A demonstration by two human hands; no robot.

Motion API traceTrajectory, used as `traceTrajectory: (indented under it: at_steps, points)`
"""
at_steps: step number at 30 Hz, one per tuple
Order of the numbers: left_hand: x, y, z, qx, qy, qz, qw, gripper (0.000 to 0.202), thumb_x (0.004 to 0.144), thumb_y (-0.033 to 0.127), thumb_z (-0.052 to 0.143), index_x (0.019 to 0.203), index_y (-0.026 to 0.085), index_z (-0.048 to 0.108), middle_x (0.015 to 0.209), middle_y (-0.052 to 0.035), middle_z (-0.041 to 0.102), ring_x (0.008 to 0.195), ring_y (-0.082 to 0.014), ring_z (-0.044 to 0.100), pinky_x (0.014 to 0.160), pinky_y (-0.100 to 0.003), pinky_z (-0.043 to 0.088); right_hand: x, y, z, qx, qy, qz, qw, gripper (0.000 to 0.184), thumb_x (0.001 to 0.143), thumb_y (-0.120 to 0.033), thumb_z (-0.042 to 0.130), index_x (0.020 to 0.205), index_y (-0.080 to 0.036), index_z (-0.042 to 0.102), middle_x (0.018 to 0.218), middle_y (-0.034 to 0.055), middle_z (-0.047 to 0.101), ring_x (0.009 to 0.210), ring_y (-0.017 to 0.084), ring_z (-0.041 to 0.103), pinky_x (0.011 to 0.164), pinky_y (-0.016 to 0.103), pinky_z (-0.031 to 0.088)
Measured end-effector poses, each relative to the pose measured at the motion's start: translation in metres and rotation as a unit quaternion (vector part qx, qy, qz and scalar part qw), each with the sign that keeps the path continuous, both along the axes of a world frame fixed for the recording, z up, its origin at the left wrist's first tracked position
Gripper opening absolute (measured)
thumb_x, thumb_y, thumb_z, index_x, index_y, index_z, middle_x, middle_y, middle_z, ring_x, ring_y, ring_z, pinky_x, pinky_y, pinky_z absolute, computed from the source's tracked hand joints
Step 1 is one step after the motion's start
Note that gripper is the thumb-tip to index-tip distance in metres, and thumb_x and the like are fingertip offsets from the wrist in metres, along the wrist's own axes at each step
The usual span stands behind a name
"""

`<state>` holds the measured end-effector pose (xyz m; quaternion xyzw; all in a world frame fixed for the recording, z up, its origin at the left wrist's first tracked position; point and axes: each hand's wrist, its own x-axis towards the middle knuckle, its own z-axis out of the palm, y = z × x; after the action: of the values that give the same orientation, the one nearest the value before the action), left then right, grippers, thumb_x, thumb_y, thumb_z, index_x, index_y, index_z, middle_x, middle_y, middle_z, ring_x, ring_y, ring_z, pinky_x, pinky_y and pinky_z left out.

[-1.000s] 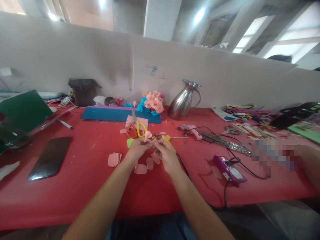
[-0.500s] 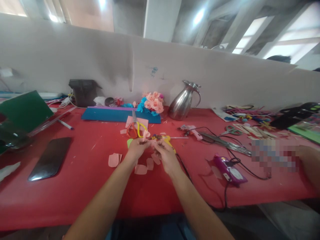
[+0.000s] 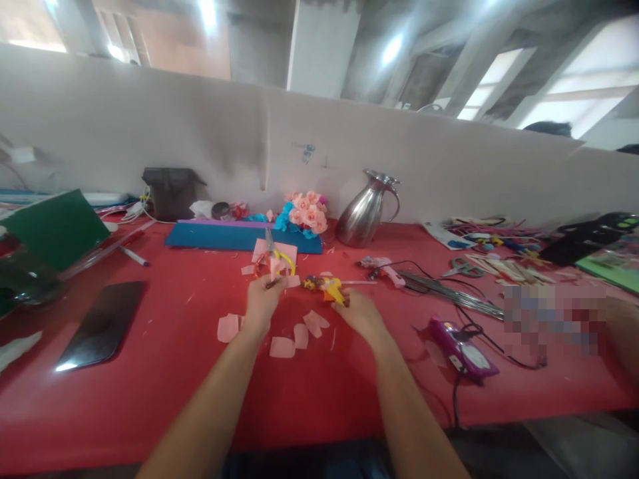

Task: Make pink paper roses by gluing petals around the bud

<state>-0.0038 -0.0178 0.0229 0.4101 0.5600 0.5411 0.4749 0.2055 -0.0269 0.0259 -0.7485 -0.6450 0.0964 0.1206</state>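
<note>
My left hand (image 3: 262, 305) is closed on a small pink paper flower (image 3: 277, 267), held up in front of the scissors (image 3: 285, 261) with yellow and orange handles. To its right, my right hand (image 3: 362, 314) has its fingers on the handle of a yellow glue gun (image 3: 332, 291), whose nozzle points left and from which a clear glue stick sticks out at the back. Cut pink paper petals (image 3: 283, 346) lie on the table below the hands. A pink paper sheet (image 3: 260, 248) is partly under the scissors.
Behind stand a bunch of pink paper flowers (image 3: 308, 211), a blue board (image 3: 219, 238) and a metal jug (image 3: 362, 213). A phone (image 3: 102, 324) lies left. On the right are a pink glue gun (image 3: 387, 271), wires (image 3: 449, 293), a purple power strip (image 3: 462, 349) and another person's arm (image 3: 622, 329).
My hands, together at the pink paper before, are now apart. The right hand has moved right onto the yellow glue gun, while the left keeps the pink flower.
</note>
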Motion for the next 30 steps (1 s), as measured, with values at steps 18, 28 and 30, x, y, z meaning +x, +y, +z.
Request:
traceTrajectory:
  at_steps: [18,28,30]
  points:
    - [-0.01,0.012,-0.02,-0.081,0.297,-0.106,0.946,0.014,0.067,0.022,0.059,0.074,0.016,0.07,0.063,-0.0046,0.064,0.063,-0.0161,0.058,0.052,-0.023,0.035,-0.008,-0.011,0.028,-0.098,0.647,-0.041,0.755,0.02,0.065,-0.018,0.065,0.083,-0.018,0.057,0.081,0.004,0.069,0.065,0.012,0.063,0.052,0.017,0.047]
    - [-0.011,0.01,-0.016,-0.078,0.301,-0.106,0.945,0.011,0.066,0.02,0.06,0.069,0.016,0.07,0.065,-0.007,0.066,0.06,-0.0171,0.058,0.052,-0.024,0.036,-0.011,-0.025,0.024,-0.036,0.563,-0.022,0.825,0.029,0.061,-0.031,0.072,0.081,-0.018,0.055,0.058,-0.0021,0.059,0.045,0.007,0.042,0.041,0.02,0.03]
    - [-0.011,0.01,-0.016,-0.079,0.287,-0.109,0.948,0.01,0.066,0.019,0.06,0.067,0.016,0.07,0.065,-0.0069,0.067,0.06,-0.0167,0.059,0.053,-0.024,0.037,-0.01,-0.028,0.022,-0.035,0.52,-0.013,0.853,0.03,0.061,-0.035,0.071,0.078,-0.018,0.053,0.05,-0.0056,0.051,0.044,0.007,0.039,0.043,0.021,0.029]
